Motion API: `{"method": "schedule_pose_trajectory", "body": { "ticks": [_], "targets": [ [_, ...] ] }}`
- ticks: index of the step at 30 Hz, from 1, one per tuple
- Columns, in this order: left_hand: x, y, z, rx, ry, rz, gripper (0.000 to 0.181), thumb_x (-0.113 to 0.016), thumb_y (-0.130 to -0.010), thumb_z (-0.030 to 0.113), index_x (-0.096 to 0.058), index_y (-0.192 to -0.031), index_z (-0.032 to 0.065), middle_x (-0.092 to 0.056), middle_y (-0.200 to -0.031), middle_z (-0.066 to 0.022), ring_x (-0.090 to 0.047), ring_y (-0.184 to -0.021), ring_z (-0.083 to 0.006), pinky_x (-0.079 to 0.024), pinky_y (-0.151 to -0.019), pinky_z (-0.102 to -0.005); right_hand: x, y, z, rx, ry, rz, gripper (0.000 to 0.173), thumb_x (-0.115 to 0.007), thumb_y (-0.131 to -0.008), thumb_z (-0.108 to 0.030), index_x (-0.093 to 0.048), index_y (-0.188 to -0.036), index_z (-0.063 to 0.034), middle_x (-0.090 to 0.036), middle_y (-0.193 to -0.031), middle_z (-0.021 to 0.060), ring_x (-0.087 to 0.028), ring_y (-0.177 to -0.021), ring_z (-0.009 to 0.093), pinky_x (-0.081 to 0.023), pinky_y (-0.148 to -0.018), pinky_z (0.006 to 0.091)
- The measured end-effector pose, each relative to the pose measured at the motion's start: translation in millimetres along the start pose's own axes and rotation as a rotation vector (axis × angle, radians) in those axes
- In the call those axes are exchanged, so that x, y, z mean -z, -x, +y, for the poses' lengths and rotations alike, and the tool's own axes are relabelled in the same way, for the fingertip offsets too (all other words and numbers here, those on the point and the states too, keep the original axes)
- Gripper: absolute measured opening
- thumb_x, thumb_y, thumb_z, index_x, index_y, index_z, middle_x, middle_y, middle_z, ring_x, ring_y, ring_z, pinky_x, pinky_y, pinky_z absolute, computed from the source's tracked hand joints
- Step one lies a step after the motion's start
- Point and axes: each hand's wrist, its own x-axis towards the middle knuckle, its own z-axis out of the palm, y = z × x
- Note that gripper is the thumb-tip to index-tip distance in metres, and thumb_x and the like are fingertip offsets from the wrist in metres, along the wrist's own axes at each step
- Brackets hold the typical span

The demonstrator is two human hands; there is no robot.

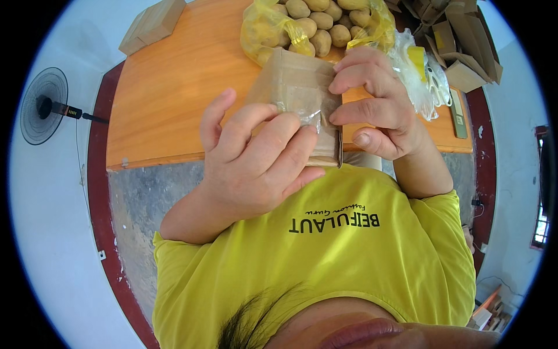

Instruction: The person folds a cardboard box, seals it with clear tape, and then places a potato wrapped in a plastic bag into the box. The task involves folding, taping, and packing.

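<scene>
A small brown cardboard box [301, 78] is tilted up in front of my chest, near the front edge of the table. Shiny clear tape [311, 116] lies across the face turned toward me. My left hand [257, 161] grips the box from the left; its fingertips press on the tape and its thumb is by the lower edge. On the other side, my right hand [379, 104] has its fingers spread and curved, with fingertips at the box's right edge. Its thumb stands apart from the cardboard. Whether the table bears the box is hidden.
Potatoes [321, 41] fill an open yellow plastic bag [257, 35] on the orange wooden table [174, 96]. Clear plastic bags [403, 61] and white-handled scissors [434, 85] lie at right. Open cardboard boxes [471, 52] are piled behind them. Stacked boxes [152, 26] sit far left, beyond a fan [43, 107].
</scene>
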Motion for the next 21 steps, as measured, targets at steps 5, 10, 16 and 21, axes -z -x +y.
{"method": "schedule_pose_trajectory", "body": {
  "ticks": [5,10,16,21],
  "targets": [
    [0,0,0,-0.004,-0.005,0.003,0.043,-0.064,-0.078,0.053,-0.069,-0.091,0.0123,-0.061,-0.096,-0.0007,-0.052,-0.094,-0.0215,-0.029,-0.103,-0.0471,-3,-6,-3,0.018,0.047,-0.005,0.028,-0.06,-0.086,-0.036,-0.069,-0.085,-0.0099,-0.058,-0.097,0.0076,-0.052,-0.093,0.031,-0.04,-0.082,0.0418],
    [-2,1,-1,-0.005,-0.002,0.013,0.043,-0.064,-0.079,0.053,-0.069,-0.092,0.0123,-0.061,-0.097,-0.0007,-0.052,-0.094,-0.0216,-0.029,-0.103,-0.0472,-4,-6,-3,0.027,0.055,-0.008,0.028,-0.059,-0.087,-0.037,-0.069,-0.085,-0.01,-0.058,-0.096,0.0071,-0.052,-0.092,0.03,-0.039,-0.083,0.0408],
    [0,1,0,0.001,-0.006,-0.008,0.043,-0.064,-0.079,0.052,-0.07,-0.094,0.0123,-0.06,-0.098,-0.0001,-0.052,-0.093,-0.0213,-0.029,-0.103,-0.0475,-3,-7,-4,-0.01,0.069,0.06,0.029,-0.058,-0.089,-0.036,-0.069,-0.087,-0.0088,-0.058,-0.1,0.0087,-0.052,-0.091,0.03,-0.04,-0.083,0.0396],
    [3,-1,1,-0.014,-0.009,-0.031,0.042,-0.065,-0.078,0.051,-0.07,-0.094,0.013,-0.06,-0.098,0.0002,-0.052,-0.093,-0.0212,-0.028,-0.104,-0.0479,-4,-11,-5,-0.048,0.07,-0.003,0.029,-0.058,-0.09,-0.032,-0.068,-0.093,-0.0057,-0.059,-0.107,0.013,-0.052,-0.093,0.029,-0.041,-0.084,0.0385]
  ]
}}
